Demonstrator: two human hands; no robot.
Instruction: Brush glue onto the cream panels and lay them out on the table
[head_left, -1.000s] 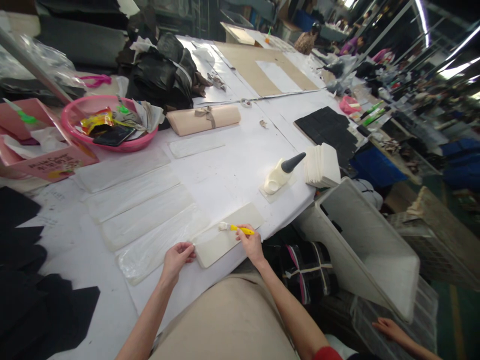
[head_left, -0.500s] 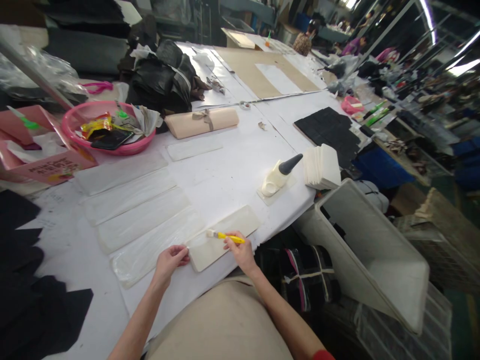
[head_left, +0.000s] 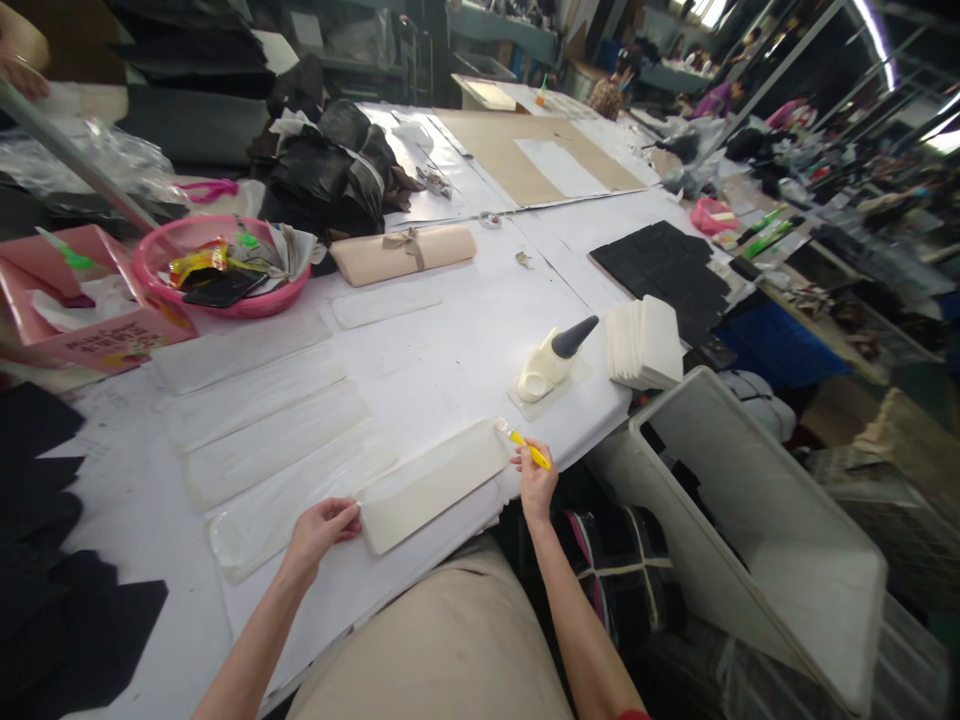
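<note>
My right hand (head_left: 538,480) is closed around the yellow handle of a small paintbrush (head_left: 531,450). Its pale bristles are at the far right end of a long off-white panel (head_left: 439,485) with rounded corners. At the panel's left end, my left hand (head_left: 326,535) pinches the edge with thumb and fingers together. Several similar strips, some with a wet-looking shine, lie side by side on the white-covered table, the nearest strip (head_left: 296,500) just left of my panel. A cream bottle (head_left: 544,372) with a dark tapered cap leans on a small flat piece beyond the brush.
A stack of white pads (head_left: 645,342) stands by the table's right edge, above a large pale bin (head_left: 757,530). Black cut pieces (head_left: 82,600) cover the left side. A pink basin (head_left: 225,295) and a tied beige roll (head_left: 405,255) sit farther back. Another person's hand (head_left: 22,55) shows top left.
My right hand has carried the brush rightward, from the panel's middle to its far right end. My left hand stays at the left end; the camera view has shifted slightly.
</note>
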